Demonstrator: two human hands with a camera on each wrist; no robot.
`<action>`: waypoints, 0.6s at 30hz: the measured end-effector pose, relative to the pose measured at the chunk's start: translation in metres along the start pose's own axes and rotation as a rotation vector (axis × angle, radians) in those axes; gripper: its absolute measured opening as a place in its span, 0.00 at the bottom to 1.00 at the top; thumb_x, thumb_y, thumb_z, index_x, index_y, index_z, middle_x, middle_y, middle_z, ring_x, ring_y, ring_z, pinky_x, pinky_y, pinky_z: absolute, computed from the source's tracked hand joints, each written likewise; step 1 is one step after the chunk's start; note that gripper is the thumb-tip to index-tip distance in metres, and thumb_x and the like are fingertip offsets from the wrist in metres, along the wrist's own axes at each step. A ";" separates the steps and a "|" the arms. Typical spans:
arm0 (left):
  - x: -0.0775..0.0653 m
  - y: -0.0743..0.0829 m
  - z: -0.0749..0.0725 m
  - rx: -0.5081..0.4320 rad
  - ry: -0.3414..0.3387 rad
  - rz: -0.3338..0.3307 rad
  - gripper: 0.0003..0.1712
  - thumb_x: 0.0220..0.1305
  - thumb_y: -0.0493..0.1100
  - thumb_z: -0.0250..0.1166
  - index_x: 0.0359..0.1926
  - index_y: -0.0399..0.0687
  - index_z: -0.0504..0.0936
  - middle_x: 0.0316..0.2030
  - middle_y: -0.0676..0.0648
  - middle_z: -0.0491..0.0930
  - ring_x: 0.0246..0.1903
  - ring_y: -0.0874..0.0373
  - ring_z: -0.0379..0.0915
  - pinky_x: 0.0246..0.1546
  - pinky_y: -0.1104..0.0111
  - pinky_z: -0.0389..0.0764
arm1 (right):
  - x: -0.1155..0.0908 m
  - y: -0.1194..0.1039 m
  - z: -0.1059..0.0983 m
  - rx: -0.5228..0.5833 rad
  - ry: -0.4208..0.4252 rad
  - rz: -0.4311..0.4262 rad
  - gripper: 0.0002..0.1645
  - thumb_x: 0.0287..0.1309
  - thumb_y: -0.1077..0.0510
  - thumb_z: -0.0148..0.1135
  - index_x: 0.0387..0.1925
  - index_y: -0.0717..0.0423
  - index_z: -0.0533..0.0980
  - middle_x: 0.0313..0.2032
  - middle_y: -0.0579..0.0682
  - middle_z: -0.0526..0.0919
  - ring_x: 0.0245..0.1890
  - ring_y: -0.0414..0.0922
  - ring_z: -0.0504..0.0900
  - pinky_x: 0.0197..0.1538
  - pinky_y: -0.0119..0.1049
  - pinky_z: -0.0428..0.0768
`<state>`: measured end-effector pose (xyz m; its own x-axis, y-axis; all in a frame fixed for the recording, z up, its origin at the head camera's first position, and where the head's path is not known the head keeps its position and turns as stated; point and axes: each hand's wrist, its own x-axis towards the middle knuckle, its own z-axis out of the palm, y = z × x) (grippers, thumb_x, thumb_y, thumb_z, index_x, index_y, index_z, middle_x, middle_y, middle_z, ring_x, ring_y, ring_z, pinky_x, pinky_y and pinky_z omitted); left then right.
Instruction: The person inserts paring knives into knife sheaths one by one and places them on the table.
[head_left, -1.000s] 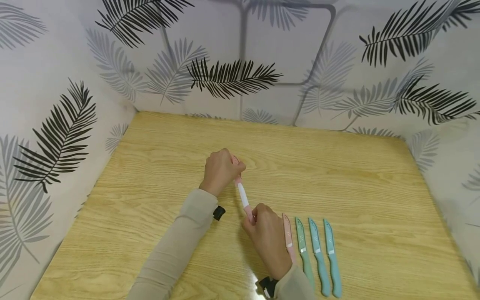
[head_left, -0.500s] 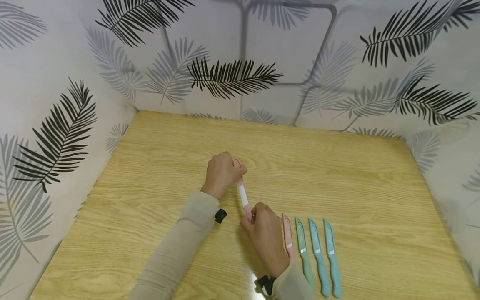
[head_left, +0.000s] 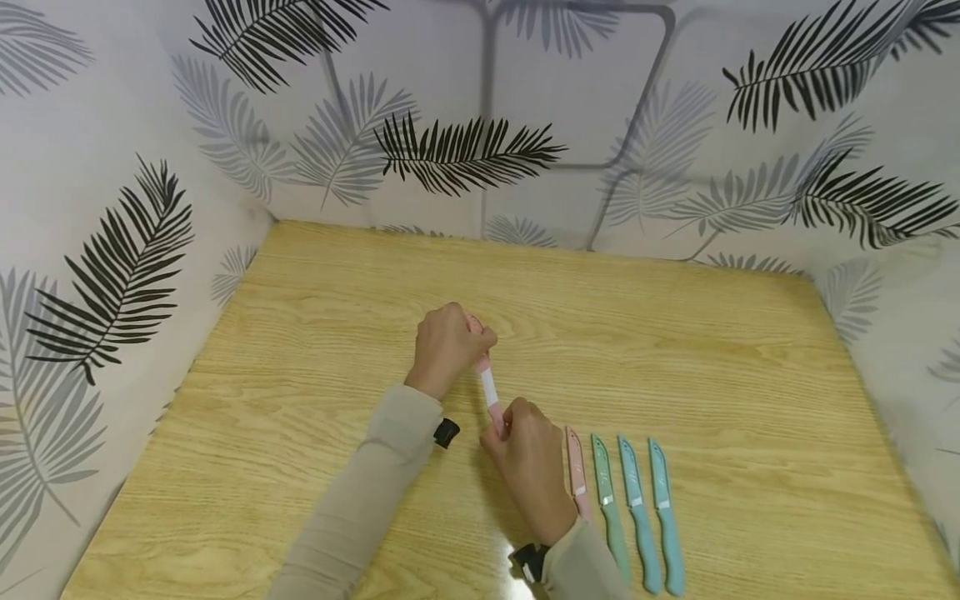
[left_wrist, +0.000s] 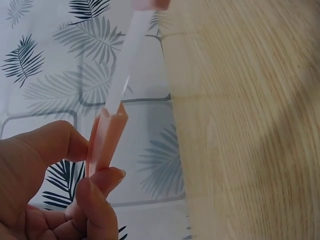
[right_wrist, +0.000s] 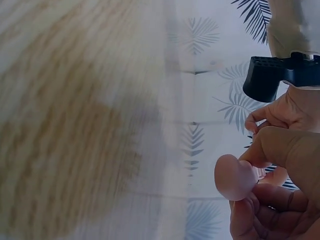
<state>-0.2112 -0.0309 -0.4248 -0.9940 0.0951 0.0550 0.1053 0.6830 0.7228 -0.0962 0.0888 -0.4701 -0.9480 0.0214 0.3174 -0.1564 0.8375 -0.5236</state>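
A small knife with a pink handle and white blade (head_left: 489,388) is held between both hands above the table. My left hand (head_left: 447,350) pinches the pink blade sheath (left_wrist: 107,140) at the far end. In the left wrist view the blade (left_wrist: 129,62) runs into the sheath's mouth, part of it still bare. My right hand (head_left: 530,467) grips the pink handle (right_wrist: 234,177), whose rounded end points at the right wrist camera. Fingers cover much of the sheath and handle.
Right of my right hand lie sheathed knives in a row: a pink one (head_left: 576,467), a green one (head_left: 603,475), a blue one (head_left: 632,475) and another blue one (head_left: 661,479). They rest on the wooden table (head_left: 300,333). Leaf-patterned cloth (head_left: 555,108) stands behind it.
The bare stretch of blade between the hands has grown shorter as it slides into the sheath. My left hand has shifted slightly right and nearer; the row of knives stays put.
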 end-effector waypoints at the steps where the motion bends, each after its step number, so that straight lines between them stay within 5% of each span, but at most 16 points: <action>1: 0.000 0.000 0.000 -0.001 0.001 -0.002 0.24 0.54 0.40 0.59 0.04 0.51 0.63 0.04 0.56 0.58 0.09 0.65 0.43 0.10 0.74 0.47 | 0.000 0.000 0.000 -0.003 0.003 -0.004 0.10 0.39 0.64 0.66 0.18 0.57 0.70 0.16 0.46 0.70 0.14 0.37 0.64 0.16 0.29 0.64; 18: -0.005 0.004 0.004 -0.034 -0.031 0.007 0.24 0.54 0.41 0.59 0.06 0.52 0.60 0.06 0.58 0.53 0.12 0.65 0.42 0.13 0.74 0.47 | 0.007 0.003 0.001 0.020 0.045 0.018 0.10 0.39 0.64 0.66 0.19 0.57 0.71 0.16 0.47 0.71 0.14 0.39 0.65 0.17 0.30 0.65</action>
<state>-0.2058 -0.0253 -0.4251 -0.9917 0.1222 0.0394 0.1106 0.6569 0.7458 -0.1037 0.0905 -0.4699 -0.9374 0.0619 0.3428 -0.1448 0.8259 -0.5450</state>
